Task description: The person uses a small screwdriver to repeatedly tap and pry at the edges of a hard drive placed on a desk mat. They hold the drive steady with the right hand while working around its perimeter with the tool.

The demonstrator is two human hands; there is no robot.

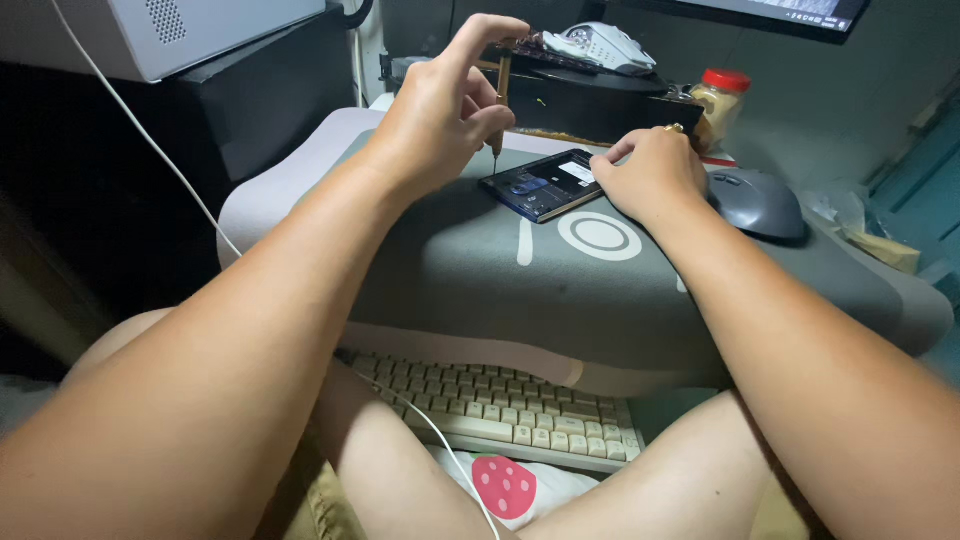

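Lying flat, dark opened phone, slim screwdriver upright

Both forearms bare up to the frame edge, no sleeves in view. Left hand: no ring, watch or band visible on wrist or fingers. Right hand: gold-coloured ring on one finger, which finger hard to tell from this angle; wrist bare too. Legs bare at thighs and knees. Lower down, khaki/olive fabric at frame bottom, prob. shorts, w/ a seam line showing. No gloves, no markings seen on arms.
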